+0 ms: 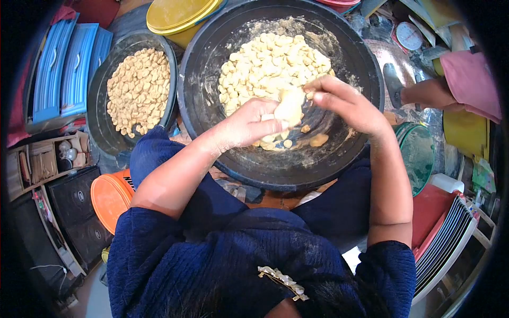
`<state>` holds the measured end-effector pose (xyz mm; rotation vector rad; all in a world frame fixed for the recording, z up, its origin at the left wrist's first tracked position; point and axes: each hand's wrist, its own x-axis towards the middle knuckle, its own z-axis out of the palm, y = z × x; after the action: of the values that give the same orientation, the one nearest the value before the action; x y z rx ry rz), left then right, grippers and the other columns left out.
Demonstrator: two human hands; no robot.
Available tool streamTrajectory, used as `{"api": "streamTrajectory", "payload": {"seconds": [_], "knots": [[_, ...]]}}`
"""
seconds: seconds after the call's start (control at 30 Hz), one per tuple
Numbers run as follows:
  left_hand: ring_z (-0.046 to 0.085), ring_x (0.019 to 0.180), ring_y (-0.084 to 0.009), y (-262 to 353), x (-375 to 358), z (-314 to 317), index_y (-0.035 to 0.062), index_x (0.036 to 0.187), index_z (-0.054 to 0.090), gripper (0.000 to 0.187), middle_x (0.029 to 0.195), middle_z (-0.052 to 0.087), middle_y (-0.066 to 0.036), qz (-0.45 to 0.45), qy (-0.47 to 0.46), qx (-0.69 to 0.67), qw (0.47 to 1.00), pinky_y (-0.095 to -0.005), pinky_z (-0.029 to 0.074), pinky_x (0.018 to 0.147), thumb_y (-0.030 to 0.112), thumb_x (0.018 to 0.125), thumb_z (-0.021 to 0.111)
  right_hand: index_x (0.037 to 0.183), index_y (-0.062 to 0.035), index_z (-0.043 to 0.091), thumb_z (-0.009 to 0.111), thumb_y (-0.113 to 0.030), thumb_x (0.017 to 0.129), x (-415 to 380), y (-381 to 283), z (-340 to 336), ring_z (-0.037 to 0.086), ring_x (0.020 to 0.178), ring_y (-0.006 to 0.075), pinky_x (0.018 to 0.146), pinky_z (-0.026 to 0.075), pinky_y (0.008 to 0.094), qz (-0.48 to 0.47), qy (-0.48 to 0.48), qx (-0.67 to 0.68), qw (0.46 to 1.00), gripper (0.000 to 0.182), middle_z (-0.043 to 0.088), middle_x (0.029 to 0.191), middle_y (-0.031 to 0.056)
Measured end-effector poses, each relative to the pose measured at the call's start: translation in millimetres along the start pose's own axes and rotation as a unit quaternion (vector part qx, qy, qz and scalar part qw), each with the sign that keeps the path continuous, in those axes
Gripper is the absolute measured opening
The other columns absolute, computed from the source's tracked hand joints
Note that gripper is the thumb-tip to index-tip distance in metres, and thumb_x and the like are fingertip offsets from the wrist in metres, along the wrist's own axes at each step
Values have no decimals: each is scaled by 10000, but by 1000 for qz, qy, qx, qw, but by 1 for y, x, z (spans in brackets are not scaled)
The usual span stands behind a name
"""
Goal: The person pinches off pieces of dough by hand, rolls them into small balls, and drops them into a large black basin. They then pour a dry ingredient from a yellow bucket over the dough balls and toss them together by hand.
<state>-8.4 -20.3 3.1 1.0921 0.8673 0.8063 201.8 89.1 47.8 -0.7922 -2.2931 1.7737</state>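
Note:
My left hand point(252, 123) is closed around a soft, pale yellow lump of dough point(290, 107), which sticks up from between thumb and fingers. At the lump's right side, my right hand point(344, 103) pinches with thumb and forefinger at what looks like a small bit of dough. Both hands are above a large round black basin point(366, 58). Inside it lies a heap of small pale dough pieces point(270, 63), with flour dusted on the walls. A few flattened bits, including one loose piece point(318, 140), lie below my hands on the basin floor.
A smaller dark basin point(98, 119) on the left holds browner small pieces point(139, 87). Around stand a yellow-lidded bucket point(183, 16), an orange-lidded bucket point(110, 199), a green tub point(419, 159) and blue drawers point(74, 69). Another person's foot point(393, 85) is at the right.

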Motion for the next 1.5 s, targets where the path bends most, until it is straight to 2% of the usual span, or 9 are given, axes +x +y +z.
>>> {"api": "streamTrajectory", "payload": {"seconds": [0.13, 0.33, 0.43, 0.53, 0.87, 1.03, 1.27, 1.43, 1.5], "knots": [[535, 914, -113, -8, -3, -5, -12, 1072, 556, 404, 955, 599, -61, 38, -37, -33, 998, -263, 424, 827, 292, 811, 607, 1207, -23, 473, 584, -32, 793, 12, 4, 25, 511, 999, 134, 880, 411, 288, -50, -59, 267, 961, 428, 557, 1066, 72], [550, 918, -133, 1, 8, -3, 10, 1151, 489, 476, 966, 583, -64, 53, 109, -191, 974, -264, 438, 827, 295, 796, 630, 1074, -20, 531, 718, -88, 711, 18, -9, 40, 559, 920, 116, 795, 464, 275, 40, 88, 172, 980, 414, 601, 974, 76], [566, 912, -141, 1, 8, 4, 6, 1150, 487, 456, 990, 584, -65, 27, 140, -168, 975, -266, 451, 823, 279, 808, 615, 1079, -72, 551, 651, -97, 787, 24, -7, 47, 587, 701, 67, 614, 490, 224, -204, 181, -184, 944, 310, 615, 770, 55], [572, 929, -156, 5, 7, 0, -3, 1178, 473, 439, 1022, 589, -85, 12, 141, -181, 973, -284, 456, 836, 248, 832, 572, 1069, -54, 565, 608, -109, 821, 15, -20, 37, 565, 593, 56, 526, 480, 215, -9, 192, 23, 981, 257, 599, 704, 42], [603, 900, -174, 1, 7, -4, -25, 1164, 474, 396, 994, 604, -111, 27, 111, -273, 955, -287, 496, 806, 195, 839, 533, 853, -27, 566, 460, -230, 917, 11, -18, 9, 490, 628, 85, 580, 411, 238, -80, 422, 20, 903, 239, 521, 677, 42], [594, 881, -151, 0, 5, 0, -17, 1138, 500, 429, 945, 608, -93, 28, 74, -235, 969, -281, 494, 785, 335, 893, 479, 1186, -52, 474, 682, -136, 706, 14, -16, 22, 481, 1091, 220, 925, 394, 329, -148, 229, -117, 955, 530, 501, 1146, 130], [587, 879, -184, 3, 6, 1, -12, 1012, 554, 519, 948, 599, -118, -22, 55, -159, 985, -304, 484, 764, 466, 907, 382, 1066, -45, 595, 581, -171, 829, 16, -14, 24, 600, 710, 121, 660, 480, 253, 5, 291, -24, 956, 268, 634, 797, 98], [605, 845, -195, -3, 5, 2, -7, 943, 582, 555, 895, 614, -119, -1, 16, -189, 982, -290, 488, 762, 516, 881, 405, 1132, -86, 581, 660, -155, 740, 16, -16, 29, 381, 1211, 276, 1000, 299, 344, -157, 174, -166, 958, 406, 401, 1296, 183], [609, 844, -191, -3, 4, 3, -9, 981, 567, 546, 894, 617, -116, -10, 1, -183, 983, -283, 491, 759, 509, 869, 439, 1028, -48, 615, 641, -91, 767, 16, -20, 41, 524, 1033, 231, 894, 395, 320, -134, 116, -118, 977, 266, 556, 1098, 128]]}}
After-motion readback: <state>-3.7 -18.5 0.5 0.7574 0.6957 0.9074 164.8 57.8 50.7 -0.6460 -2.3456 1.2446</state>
